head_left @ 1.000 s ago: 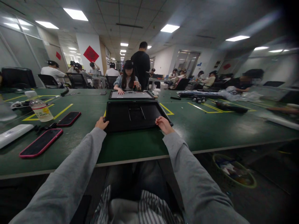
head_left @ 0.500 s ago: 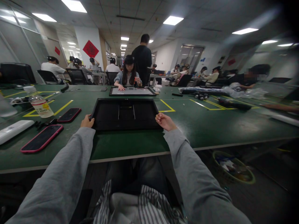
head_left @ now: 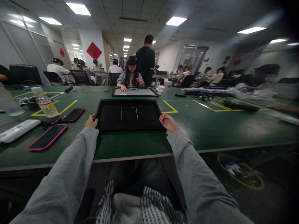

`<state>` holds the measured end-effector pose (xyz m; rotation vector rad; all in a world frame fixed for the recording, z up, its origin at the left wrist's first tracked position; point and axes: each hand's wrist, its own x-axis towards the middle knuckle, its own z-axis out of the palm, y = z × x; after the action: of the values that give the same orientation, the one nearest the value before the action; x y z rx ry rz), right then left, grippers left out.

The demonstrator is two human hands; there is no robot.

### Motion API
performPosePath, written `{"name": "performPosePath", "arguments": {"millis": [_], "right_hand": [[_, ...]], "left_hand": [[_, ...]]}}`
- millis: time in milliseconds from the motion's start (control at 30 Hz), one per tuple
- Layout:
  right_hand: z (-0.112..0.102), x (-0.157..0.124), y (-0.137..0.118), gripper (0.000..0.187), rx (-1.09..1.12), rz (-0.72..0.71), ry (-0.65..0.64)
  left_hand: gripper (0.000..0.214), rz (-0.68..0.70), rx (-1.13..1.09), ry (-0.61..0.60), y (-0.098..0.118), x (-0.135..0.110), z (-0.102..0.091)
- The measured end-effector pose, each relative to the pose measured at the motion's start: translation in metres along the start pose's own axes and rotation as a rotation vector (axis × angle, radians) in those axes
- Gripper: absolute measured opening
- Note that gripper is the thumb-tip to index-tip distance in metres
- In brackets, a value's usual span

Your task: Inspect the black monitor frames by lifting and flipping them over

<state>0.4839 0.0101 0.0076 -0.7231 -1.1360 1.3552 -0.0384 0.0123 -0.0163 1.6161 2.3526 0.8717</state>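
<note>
A black rectangular panel point(head_left: 108, 115) with a raised rim, looking like a monitor's back cover, lies on the green table in front of me. Two thin bright metal strips run up its middle. My left hand point(head_left: 91, 121) grips the left edge, thumb on the near side and the other fingers partly hidden behind the rim. At the right edge, my right hand point(head_left: 169, 122) has its fingers curled against the rim near the corner. A pink-edged phone point(head_left: 48, 137) lies left of the panel, and a second phone point(head_left: 73, 115) lies beyond it.
On the left stand a labelled bottle point(head_left: 48, 107) and a white oblong device point(head_left: 20, 130). Across the green table point(head_left: 221, 129), a co-worker point(head_left: 131, 74) handles a framed panel point(head_left: 134, 92). Plastic wrap point(head_left: 244, 91) lies at right. A basket point(head_left: 240, 171) sits below the table edge.
The whole view has shifted slightly, so everything appears a little farther right. Both hands stay at the same edges of the black panel, which shows no clear movement on the table.
</note>
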Motion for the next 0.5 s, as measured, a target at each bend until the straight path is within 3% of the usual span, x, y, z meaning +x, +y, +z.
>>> {"name": "performPosePath", "arguments": {"millis": [100,200,267,367,500], "right_hand": [[-0.009,0.009,0.007,0.02,-0.073,-0.159,0.279],[-0.025,0.018,0.015,0.012,-0.384,-0.311,0.574],[-0.036,0.022,0.023,0.011,-0.627,-0.396,0.681],[-0.047,0.027,0.035,0.023,-0.856,-0.393,0.671],[-0.05,0.028,0.048,0.038,-0.988,-0.232,0.473]], "left_hand": [[0.05,-0.008,0.012,-0.004,0.005,-0.005,0.0],[0.049,-0.01,0.014,0.0,0.008,-0.008,0.001],[0.049,-0.013,0.011,0.0,0.008,-0.008,0.001],[0.049,-0.015,0.004,-0.003,0.007,-0.007,0.001],[0.044,-0.002,0.007,0.002,0.009,-0.01,-0.001]]}}
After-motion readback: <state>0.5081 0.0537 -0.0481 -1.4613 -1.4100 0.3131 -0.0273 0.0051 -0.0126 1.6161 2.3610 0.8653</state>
